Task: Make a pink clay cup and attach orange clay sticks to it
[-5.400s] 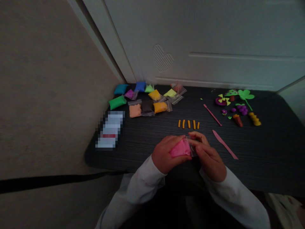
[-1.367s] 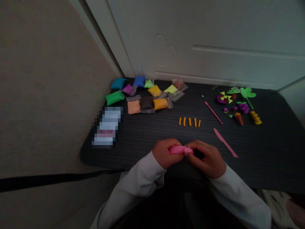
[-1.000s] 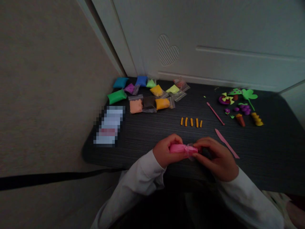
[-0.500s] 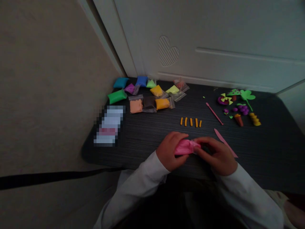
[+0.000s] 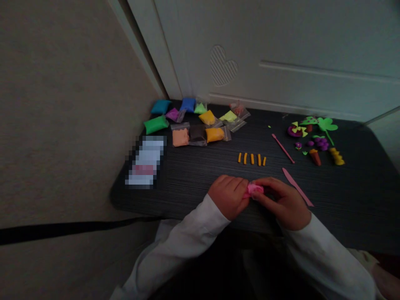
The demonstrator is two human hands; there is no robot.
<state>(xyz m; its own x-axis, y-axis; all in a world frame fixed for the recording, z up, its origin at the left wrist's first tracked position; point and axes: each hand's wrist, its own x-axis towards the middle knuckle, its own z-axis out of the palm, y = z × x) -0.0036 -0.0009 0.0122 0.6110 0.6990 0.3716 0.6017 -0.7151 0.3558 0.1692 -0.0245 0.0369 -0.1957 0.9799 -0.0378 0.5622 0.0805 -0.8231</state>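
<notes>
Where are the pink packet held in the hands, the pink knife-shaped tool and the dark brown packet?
Pink packet (image 5: 256, 190): head view, on its exposed pink portion.
Pink knife-shaped tool (image 5: 295, 184): head view, near the middle of its length.
Dark brown packet (image 5: 197, 133): head view, on its dark filling.

Lower centre: the left hand (image 5: 229, 196) grips a pink packet (image 5: 254, 188), the right hand (image 5: 283, 203) pinching its end. Just above, 5 orange strips (image 5: 252, 159) lie in a row. Coloured packets (image 5: 206, 117) sit upper left of centre; 2 pink tools (image 5: 296, 186) and small models (image 5: 321, 143), right.
</notes>
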